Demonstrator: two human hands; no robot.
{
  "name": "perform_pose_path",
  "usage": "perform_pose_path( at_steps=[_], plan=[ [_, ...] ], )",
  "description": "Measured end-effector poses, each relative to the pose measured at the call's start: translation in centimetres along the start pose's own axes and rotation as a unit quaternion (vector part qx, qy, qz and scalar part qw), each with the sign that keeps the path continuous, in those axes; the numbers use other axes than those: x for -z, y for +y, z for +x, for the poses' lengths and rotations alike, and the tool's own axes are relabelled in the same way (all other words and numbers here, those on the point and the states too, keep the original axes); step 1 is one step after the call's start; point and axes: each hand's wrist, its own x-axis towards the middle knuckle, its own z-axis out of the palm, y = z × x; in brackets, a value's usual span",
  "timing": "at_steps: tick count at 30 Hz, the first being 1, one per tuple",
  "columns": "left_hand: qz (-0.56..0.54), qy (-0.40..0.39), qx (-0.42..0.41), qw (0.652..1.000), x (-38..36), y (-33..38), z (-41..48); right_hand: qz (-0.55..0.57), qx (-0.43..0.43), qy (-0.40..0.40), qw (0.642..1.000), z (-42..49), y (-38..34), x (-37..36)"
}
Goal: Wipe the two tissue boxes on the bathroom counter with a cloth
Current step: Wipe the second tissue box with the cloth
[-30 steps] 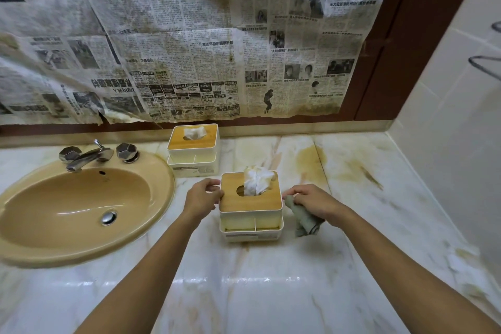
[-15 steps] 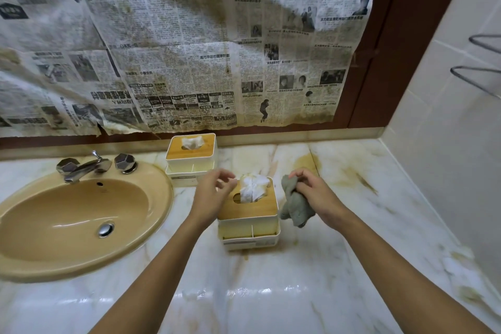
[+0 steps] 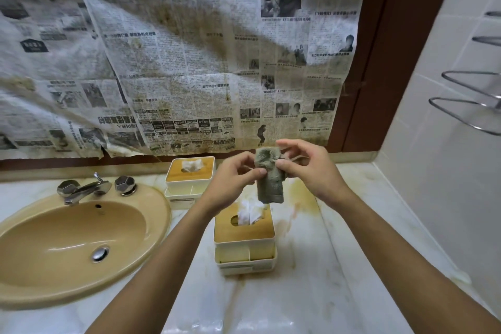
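both hands are holding the cloth [image 3: 269,182] up in the air, above the near tissue box [image 3: 244,236] and touching neither box. the left hand [image 3: 233,179] is pinching the cloth's left edge between thumb and curled fingers [image 3: 254,171]. the right hand [image 3: 311,168] is gripping its upper right part, with the other fingers loosely spread. the cloth is hanging as a narrow, bunched grey roll. the far tissue box [image 3: 189,176] is sitting at the back of the surface [image 3: 311,293], just beside the sink [image 3: 81,238].

it is looking like the cloth is being rearranged for wiping. the step is calling for opening the roll into a flat pad, so a broad face is meeting the wooden lid [image 3: 260,228] and the white sides. a loose tissue [image 3: 250,211] is sticking up from the near box, so the wiping is probably needing to go around it, with one hand steadying the light box.
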Motion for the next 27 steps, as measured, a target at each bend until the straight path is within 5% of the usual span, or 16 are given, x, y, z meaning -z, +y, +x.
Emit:
perform_pose_path(
  at_steps=[11, 21, 23, 27],
  plan=[
    [-0.107, -0.026, 0.045, 0.993, 1.8, 4.7, 1.0, -0.048, 0.033, -0.064, 0.996, 3.0, -4.2, 0.5],
    [-0.076, 0.007, 0.054, 0.996, 2.9, 2.3, 0.6, -0.032, -0.014, -0.062, 0.997, 2.7, -2.9, 0.7],
    [-0.121, -0.026, 0.087, 0.988, 2.3, 2.1, 0.3, -0.029, -0.022, -0.077, 0.996, 2.4, -2.5, 0.9],
    [-0.036, -0.061, 0.087, 0.994, 0.9, 1.2, 0.8, -0.040, -0.020, -0.076, 0.996, 1.9, -1.7, 1.0]
  ],
)
